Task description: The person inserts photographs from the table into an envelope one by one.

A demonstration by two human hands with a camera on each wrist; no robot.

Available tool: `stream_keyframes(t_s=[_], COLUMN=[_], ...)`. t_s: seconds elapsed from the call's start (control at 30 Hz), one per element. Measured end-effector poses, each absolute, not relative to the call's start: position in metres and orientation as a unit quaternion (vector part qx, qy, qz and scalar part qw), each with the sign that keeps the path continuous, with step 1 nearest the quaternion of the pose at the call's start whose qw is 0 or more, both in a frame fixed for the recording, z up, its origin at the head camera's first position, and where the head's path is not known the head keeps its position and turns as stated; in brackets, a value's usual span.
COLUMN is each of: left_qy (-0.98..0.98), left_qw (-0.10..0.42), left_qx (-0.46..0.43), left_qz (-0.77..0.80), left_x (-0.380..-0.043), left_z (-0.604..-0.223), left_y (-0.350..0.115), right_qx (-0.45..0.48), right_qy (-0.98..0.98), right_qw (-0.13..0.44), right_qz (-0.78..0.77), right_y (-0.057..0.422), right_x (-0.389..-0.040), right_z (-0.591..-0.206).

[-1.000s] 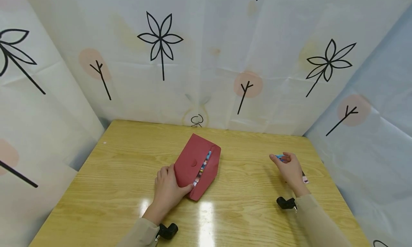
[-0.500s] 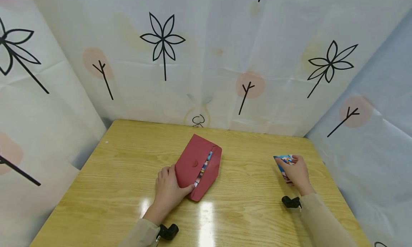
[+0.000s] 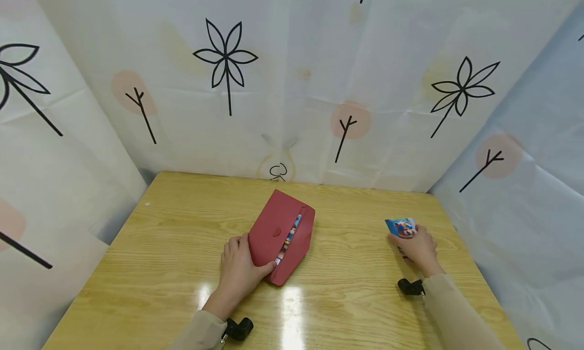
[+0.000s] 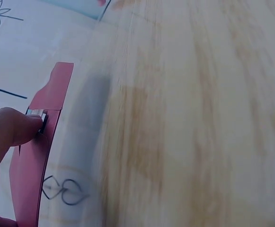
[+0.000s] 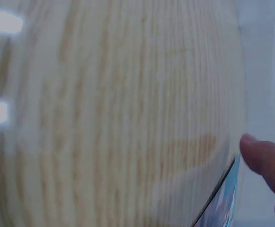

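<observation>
My left hand [image 3: 239, 264] grips the lower left side of a dark red envelope [image 3: 269, 220] left of the table's middle. Its thumb [image 4: 16, 125] presses at the envelope's slit, where a strip of colourful cards [image 3: 289, 238] shows; the other fingers go out of sight behind. At the right, my right hand [image 3: 420, 248] holds a glossy blue picture card [image 3: 403, 227] with a cartoon animal in sunglasses. The hand covers the card's lower right part. In the right wrist view the card's edge [image 5: 220, 198] slants up toward the thumb [image 5: 262, 156].
The wooden table [image 3: 182, 208] meets a patterned white cloth [image 3: 292, 86] at the back and both sides. A tiny white scrap [image 3: 147, 204] lies near the left edge. Black devices sit on the left wrist [image 3: 239, 328] and right wrist [image 3: 410, 287].
The right hand has shifted down and right and its hold on the card has changed; the card's printed face, mostly hidden before, now shows. The left hand and envelope stay put.
</observation>
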State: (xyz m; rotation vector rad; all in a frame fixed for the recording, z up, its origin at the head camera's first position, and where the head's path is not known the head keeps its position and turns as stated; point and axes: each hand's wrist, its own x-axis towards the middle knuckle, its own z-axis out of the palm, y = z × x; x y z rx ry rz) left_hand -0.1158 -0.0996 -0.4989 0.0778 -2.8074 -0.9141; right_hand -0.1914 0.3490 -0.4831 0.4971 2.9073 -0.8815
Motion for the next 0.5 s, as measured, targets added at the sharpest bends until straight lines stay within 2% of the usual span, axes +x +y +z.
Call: stream_keyframes(t_s=[0.27, 0.5], left_qy=[-0.945, -0.947], left_qw=[0.089, 0.087], left_qx=[0.027, 0.021], left_qz=[-0.314, -0.31], left_x=[-0.116, -0.117], left_z=[-0.498, -0.499], left_y=[-0.097, -0.095], right_qx=[0.119, 0.122], right_qy=[0.957, 0.96], right_qw=[0.074, 0.057], right_qz=[-0.254, -0.246], right_y=[0.339, 0.342], right_x=[-0.189, -0.187], right_z=[-0.478, -0.474])
